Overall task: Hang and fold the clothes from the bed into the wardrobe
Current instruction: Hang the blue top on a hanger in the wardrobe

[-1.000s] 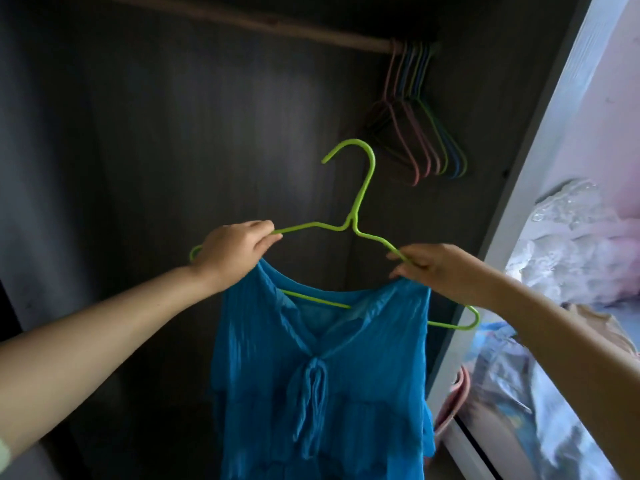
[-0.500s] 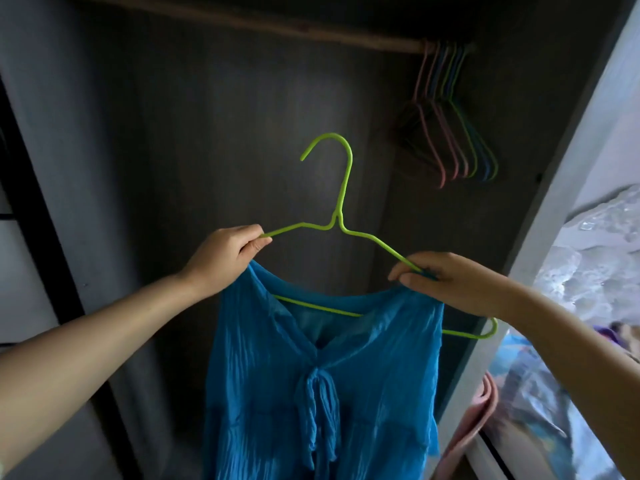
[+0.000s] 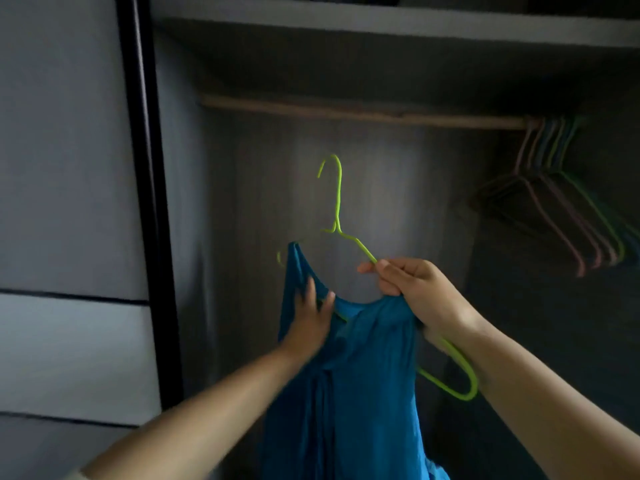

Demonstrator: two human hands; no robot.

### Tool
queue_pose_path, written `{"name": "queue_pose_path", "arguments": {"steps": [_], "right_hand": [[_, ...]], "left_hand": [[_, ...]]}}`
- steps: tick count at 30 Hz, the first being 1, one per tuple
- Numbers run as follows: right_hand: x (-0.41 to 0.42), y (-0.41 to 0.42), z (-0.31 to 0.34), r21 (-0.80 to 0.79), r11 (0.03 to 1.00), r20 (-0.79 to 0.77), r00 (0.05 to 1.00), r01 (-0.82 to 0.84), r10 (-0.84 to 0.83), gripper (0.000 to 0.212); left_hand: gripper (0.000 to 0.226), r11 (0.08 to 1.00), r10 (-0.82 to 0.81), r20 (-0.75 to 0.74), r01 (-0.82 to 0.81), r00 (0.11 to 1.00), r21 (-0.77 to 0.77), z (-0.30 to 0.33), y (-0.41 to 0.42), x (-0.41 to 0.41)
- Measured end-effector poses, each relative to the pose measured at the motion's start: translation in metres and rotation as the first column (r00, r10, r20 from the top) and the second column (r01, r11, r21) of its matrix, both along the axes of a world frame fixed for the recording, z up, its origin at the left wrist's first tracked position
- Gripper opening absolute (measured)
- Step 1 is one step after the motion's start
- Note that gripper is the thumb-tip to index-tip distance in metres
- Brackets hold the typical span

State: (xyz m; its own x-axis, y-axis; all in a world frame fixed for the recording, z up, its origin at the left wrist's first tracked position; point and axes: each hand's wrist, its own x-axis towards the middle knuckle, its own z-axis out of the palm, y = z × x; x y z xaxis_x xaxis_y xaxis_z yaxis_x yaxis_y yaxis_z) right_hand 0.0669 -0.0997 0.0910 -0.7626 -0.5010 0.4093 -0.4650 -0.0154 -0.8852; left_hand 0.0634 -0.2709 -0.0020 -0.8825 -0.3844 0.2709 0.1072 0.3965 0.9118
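Doors of the wardrobe are sitting at the far left, pale grey, with a dark edge running down beside them. Next to that, the open wardrobe is looking dark inside, with a shelf across the top and a wooden rail under it.

Your left hand is reaching up from the lower left. It is looking blurry. Its fingers are spread flat and are pressing on the blue top, near the left shoulder of the cloth. You are not pinching anything with it.

The blue top is hanging on the green hanger, in front of the open wardrobe and below the rail. The hanger's hook is pointing up, but it is not touching the rail. The hanger is tilting, with its left end higher and its right end lower. The left end is poking out just past the cloth. The right end is sticking out bare, under your right wrist.

Your right hand is closing tight. It is pinching the hanger's right arm and a bunch of the blue cloth together.

Far right, empty hangers are hanging on the rail, all squeezed close, well apart from your hands.
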Motion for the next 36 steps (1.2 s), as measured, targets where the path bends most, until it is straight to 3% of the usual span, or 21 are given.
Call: {"name": "queue_pose_path", "arguments": {"steps": [3, 6, 8, 10, 12, 14, 17, 19, 23, 27, 31, 34, 36], "right_hand": [[-0.018, -0.062, 0.032, -0.081, 0.996, 0.006, 1.000, -0.027, 0.028, 0.031], [-0.033, -0.125, 0.068, -0.074, 0.997, -0.035, 0.999, -0.016, 0.014, 0.031], [-0.040, -0.171, 0.088, -0.087, 0.996, -0.038, 0.999, 0.005, -0.009, 0.027], [-0.044, -0.215, 0.107, -0.130, 0.991, -0.012, 1.000, 0.005, -0.006, 0.022], [-0.048, -0.250, 0.126, -0.156, 0.987, 0.006, 1.000, 0.023, -0.023, 0.022], [-0.058, -0.278, 0.140, -0.155, 0.987, 0.037, 0.998, 0.047, -0.042, 0.020], [-0.080, -0.312, 0.141, -0.132, 0.988, 0.074, 0.995, 0.081, -0.072, 0.027], [-0.091, -0.326, 0.128, -0.069, 0.992, 0.084, 0.992, 0.105, -0.099, 0.029], [-0.102, -0.332, 0.099, -0.109, 0.991, 0.081, 0.994, 0.079, -0.071, 0.018], [-0.097, -0.332, 0.096, -0.078, 0.997, 0.046, 0.999, -0.005, 0.009, 0.037], [-0.087, -0.328, 0.098, 0.010, 0.991, 0.045, 0.990, -0.133, 0.133, 0.037], [-0.085, -0.315, 0.087, -0.009, 0.969, 0.102, 0.964, -0.247, 0.247, 0.013], [-0.088, -0.292, 0.077, -0.038, 0.955, 0.136, 0.945, -0.294, 0.296, 0.040]], "left_hand": [[0.059, 0.975, -0.026, -0.082, 0.043, 0.996, 0.217, -0.013, -0.020, -0.008], [0.091, 0.873, -0.029, -0.167, 0.107, 0.985, 0.476, -0.010, -0.045, -0.017], [0.088, 0.685, 0.043, -0.220, 0.132, 0.975, 0.716, 0.001, -0.067, -0.019], [0.065, 0.561, 0.044, -0.273, 0.202, 0.961, 0.803, 0.017, -0.090, -0.029], [0.069, 0.631, 0.171, -0.246, 0.085, 0.954, 0.771, 0.035, -0.116, -0.046], [0.069, 0.607, 0.352, -0.290, 0.019, 0.890, 0.794, 0.047, -0.135, -0.063], [0.074, 0.626, 0.420, -0.316, -0.019, 0.851, 0.779, 0.060, -0.138, -0.061], [0.070, 0.641, 0.397, -0.323, -0.007, 0.859, 0.767, 0.052, -0.138, -0.061], [0.089, 0.615, 0.412, -0.191, -0.117, 0.891, 0.780, 0.032, -0.144, -0.060], [0.092, 0.690, 0.376, -0.192, -0.135, 0.907, 0.711, 0.027, -0.149, -0.059], [0.063, 0.719, 0.348, -0.220, -0.110, 0.911, 0.686, 0.033, -0.158, -0.048], [0.059, 0.805, 0.277, -0.202, -0.112, 0.939, 0.583, 0.029, -0.163, -0.036], [0.053, 0.793, 0.256, -0.230, -0.068, 0.939, 0.606, 0.021, -0.173, -0.032]]}}
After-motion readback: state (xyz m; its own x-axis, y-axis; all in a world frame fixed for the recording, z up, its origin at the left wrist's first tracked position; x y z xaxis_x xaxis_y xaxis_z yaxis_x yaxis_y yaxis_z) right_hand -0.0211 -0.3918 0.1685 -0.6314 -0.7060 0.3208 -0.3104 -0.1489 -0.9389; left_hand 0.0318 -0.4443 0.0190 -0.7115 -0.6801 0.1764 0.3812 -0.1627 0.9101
